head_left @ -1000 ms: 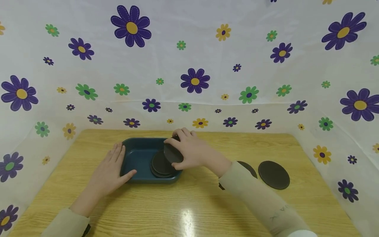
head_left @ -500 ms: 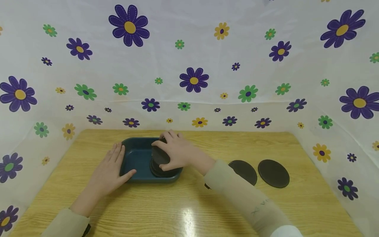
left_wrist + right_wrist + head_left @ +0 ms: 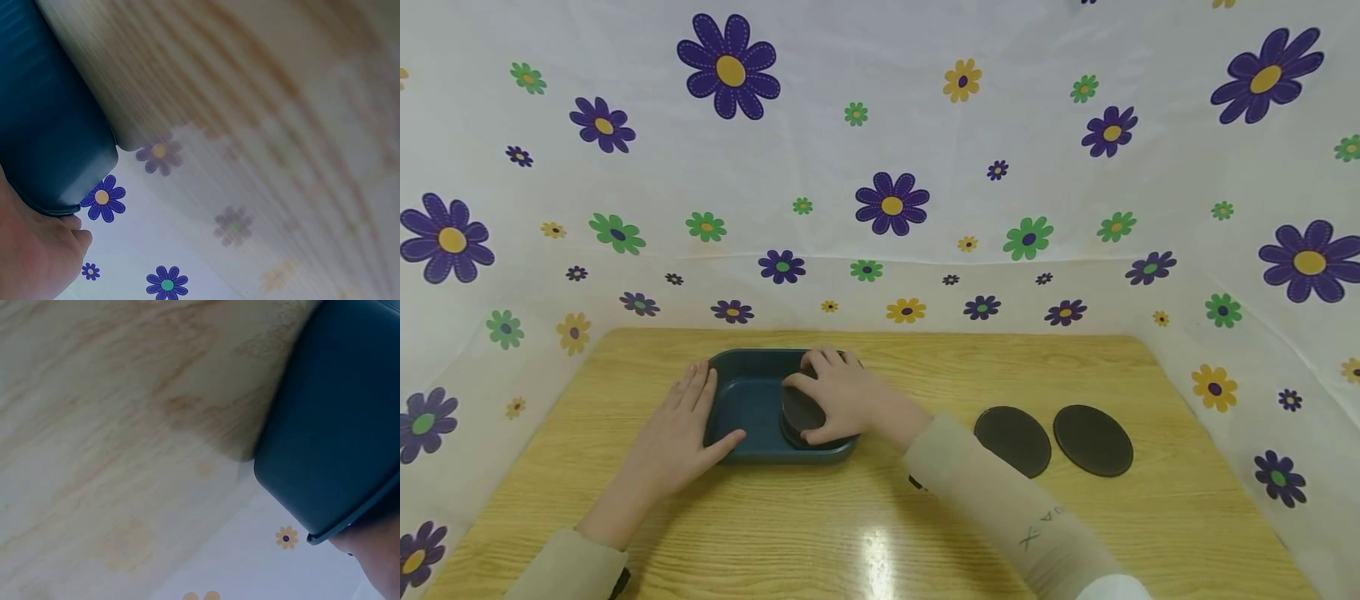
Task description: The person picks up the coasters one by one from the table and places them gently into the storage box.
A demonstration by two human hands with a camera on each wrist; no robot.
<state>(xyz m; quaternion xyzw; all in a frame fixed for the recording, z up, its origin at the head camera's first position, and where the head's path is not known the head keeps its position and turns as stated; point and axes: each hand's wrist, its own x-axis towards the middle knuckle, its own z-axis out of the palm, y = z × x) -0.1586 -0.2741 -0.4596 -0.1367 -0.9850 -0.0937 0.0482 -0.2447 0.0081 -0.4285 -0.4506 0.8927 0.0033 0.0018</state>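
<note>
In the head view a dark blue rectangular tray (image 3: 752,408) with raised walls sits on the table. My left hand (image 3: 673,433) rests along its left wall, fingers straight and thumb reaching over the near left corner. Inside the tray's right side my right hand (image 3: 842,400) grips a round black coaster (image 3: 802,410) by its edge, fingers at the far side and thumb at the near side. Black discs beneath it are mostly covered. The left wrist view shows the tray's outer wall (image 3: 59,112) with fingers at its rim; the right wrist view shows the opposite wall (image 3: 331,431).
Two more black coasters (image 3: 1093,440) lie flat on the wooden table (image 3: 820,533) to the right, the nearer one (image 3: 1013,442) partly behind the right sleeve. A white flower-printed cloth (image 3: 880,142) encloses the table at the back and sides.
My right hand has moved left and down with the black coaster, from the tray's right rim to over the discs inside. The left hand and tray have stayed in place.
</note>
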